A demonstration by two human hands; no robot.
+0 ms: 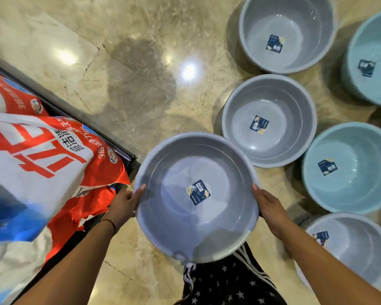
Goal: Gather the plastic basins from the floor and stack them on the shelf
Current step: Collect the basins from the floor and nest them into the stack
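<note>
- I see the left hand (124, 204) and the right hand (267, 205) gripping the grey basin (176, 219), fingers (141, 188) clamped on opposite sides of its rim
- It is held upright above the floor (141, 62), just beside the shelf (128, 155) corner
- Other grey basins (268, 102) and blue basins (348, 194) stand on the floor, at its right side
</note>
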